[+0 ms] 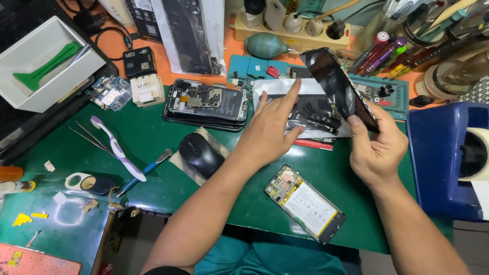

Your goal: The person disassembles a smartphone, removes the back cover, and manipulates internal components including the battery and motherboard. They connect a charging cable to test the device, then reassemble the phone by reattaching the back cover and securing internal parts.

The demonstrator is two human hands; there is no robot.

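While right hand pinched black phone screen panel tilted above tabletop's far edge, left hand, fingers spread, touched panel's edge. Opened phone lay at near edge; panel not yet fitted.

The right hand pinches the lower end of a tilted black phone screen panel above the green mat. The left hand, fingers flat, reaches toward it. An opened phone lies on the mat below both hands; a black mouse sits left of them.
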